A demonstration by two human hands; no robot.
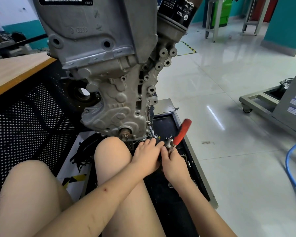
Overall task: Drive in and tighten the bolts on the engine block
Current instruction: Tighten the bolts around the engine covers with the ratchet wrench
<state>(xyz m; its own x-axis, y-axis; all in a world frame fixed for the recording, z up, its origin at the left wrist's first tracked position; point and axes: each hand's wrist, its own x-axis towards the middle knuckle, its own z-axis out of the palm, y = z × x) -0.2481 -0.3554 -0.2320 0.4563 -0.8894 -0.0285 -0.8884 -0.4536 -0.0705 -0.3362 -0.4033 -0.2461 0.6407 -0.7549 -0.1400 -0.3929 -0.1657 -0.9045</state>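
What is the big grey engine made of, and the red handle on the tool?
The engine block looks like cast metal, probably aluminium: dull grey, rough and bumpy. The tool's red handle looks like plastic or rubber, smooth and bright, though it is blurred.

Our right hand (175, 165) grips the red-handled metal ratchet (177, 136); our left hand (147, 155) rests just beside that grip, under the grey cast-metal engine block (120, 100).

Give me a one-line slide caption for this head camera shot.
Seated person's right hand grips a red-handled ratchet at the engine block base while the left hand steadies its head.
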